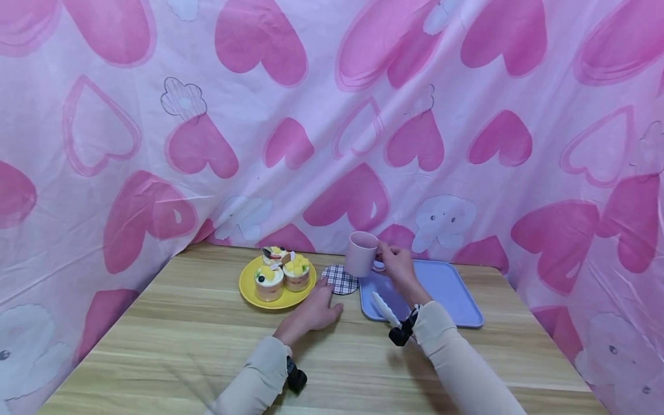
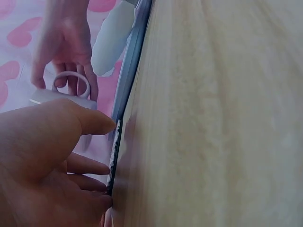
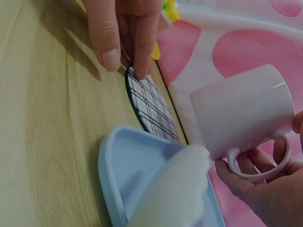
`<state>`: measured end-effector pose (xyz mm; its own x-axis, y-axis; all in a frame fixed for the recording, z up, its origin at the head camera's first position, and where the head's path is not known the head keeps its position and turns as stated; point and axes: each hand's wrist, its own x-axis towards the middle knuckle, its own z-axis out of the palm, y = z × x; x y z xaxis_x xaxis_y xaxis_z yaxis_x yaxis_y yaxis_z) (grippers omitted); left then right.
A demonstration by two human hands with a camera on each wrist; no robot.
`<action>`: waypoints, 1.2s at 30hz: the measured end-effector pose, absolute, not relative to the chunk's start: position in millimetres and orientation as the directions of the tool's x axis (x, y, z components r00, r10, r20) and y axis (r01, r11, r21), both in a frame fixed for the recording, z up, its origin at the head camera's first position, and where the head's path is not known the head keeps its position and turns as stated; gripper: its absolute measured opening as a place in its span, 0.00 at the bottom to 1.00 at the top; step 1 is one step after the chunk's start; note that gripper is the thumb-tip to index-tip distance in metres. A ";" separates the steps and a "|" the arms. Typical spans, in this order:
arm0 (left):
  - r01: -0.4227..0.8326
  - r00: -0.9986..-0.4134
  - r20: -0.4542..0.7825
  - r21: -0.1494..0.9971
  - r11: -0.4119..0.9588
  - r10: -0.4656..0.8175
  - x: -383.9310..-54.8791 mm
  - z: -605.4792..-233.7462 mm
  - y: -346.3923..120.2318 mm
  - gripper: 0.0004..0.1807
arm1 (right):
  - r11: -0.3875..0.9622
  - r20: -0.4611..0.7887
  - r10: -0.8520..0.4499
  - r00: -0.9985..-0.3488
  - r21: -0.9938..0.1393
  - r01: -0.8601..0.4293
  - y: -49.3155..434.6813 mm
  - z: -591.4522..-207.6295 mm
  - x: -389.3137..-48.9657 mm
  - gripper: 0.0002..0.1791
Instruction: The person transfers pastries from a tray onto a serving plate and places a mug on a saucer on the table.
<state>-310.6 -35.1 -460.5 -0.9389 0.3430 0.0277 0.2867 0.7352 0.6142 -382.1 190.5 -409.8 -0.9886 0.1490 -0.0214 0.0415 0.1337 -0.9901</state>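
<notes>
My right hand [image 1: 398,268] holds a pale pink mug [image 1: 360,256] with its fingers at the handle, up off the table behind the plaid round coaster [image 1: 341,279] and the blue tray [image 1: 456,294]. In the right wrist view the mug [image 3: 244,113] shows whole, with fingers [image 3: 241,182] about its handle. My left hand [image 1: 314,308] reaches low over the table, a fingertip touching the near left rim of the coaster [image 3: 150,106]. Its thumb stands apart from the other fingers, which are extended in the left wrist view.
To the left, a yellow plate [image 1: 248,291] bears dessert cups [image 1: 268,283] topped with cream and fruit. A white scalloped utensil end [image 1: 385,308] lies over the tray's near left side, its rest hidden by my right wrist. A pink heart-print cloth [image 1: 332,115] hangs behind the wooden table [image 1: 171,346].
</notes>
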 end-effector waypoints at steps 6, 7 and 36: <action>0.286 -0.939 0.032 0.622 0.729 0.341 -310.8 -460.3 -36.9 0.32 | 0.140 -0.039 0.114 -0.993 -0.989 0.055 177.0 -413.1 -382.9 0.27; 0.284 -0.940 0.030 0.625 0.727 0.341 -311.2 -460.6 -36.8 0.32 | 0.138 -0.039 0.107 -0.993 -0.989 0.053 175.1 -413.4 -383.0 0.26; 0.269 -0.948 0.027 0.603 0.751 0.319 -315.4 -461.1 -35.3 0.36 | 0.230 -0.063 0.101 -0.993 -0.970 0.085 148.7 -424.4 -390.1 0.23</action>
<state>-315.4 -35.3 -461.1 -0.9475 0.3186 0.0266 0.2694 0.7511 0.6028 -390.1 148.7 -424.4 -0.9930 0.1005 -0.0628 0.0845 0.2296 -0.9696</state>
